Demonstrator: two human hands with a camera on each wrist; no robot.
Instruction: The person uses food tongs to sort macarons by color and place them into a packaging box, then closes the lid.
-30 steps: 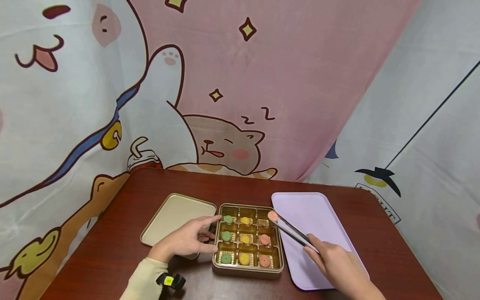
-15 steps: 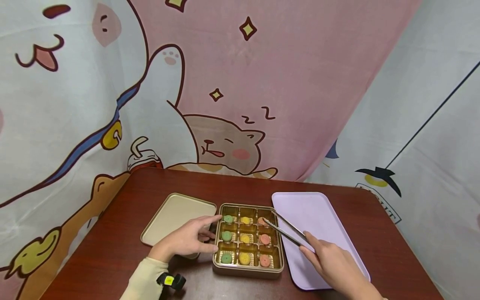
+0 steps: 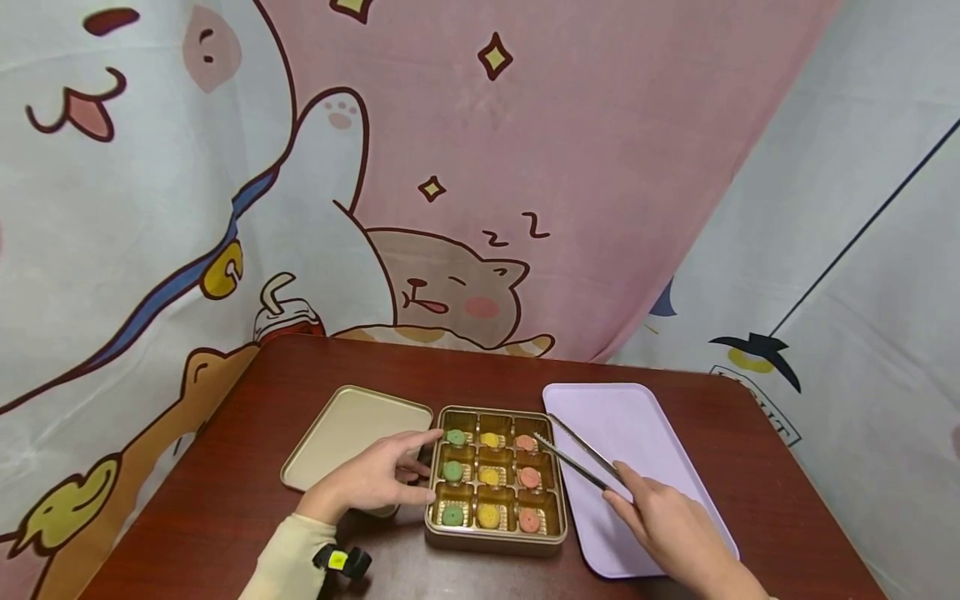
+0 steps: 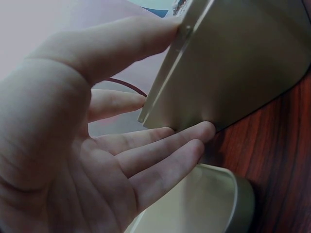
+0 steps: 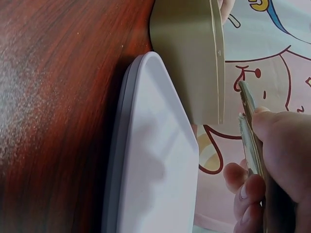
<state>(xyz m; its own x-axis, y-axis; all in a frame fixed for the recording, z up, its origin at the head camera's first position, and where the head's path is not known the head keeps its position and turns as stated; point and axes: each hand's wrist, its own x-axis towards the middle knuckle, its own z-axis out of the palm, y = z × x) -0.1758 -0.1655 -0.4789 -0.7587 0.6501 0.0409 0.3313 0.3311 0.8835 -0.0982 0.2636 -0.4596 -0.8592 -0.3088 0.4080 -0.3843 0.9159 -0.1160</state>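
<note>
A gold tin divided into compartments holds small round cookies, green in the left column, yellow in the middle and pink on the right. My left hand steadies the tin's left side, thumb and fingers spread; in the left wrist view its fingertips rest against the wall and rim. My right hand holds metal tongs, their tips apart around the tin's back right corner. One tip is over the back right compartment, beside a pink cookie; the other is by the rim. Nothing is between the tips.
A pale lilac tray lies right of the tin, under the right hand and tongs. The tin's lid lies on the left, partly behind the left hand. A printed curtain hangs behind the brown table.
The tongs held a pink cookie above the tin's back right corner; it now lies in that compartment. The tongs have spread and drawn slightly to the right. The left hand has stayed put.
</note>
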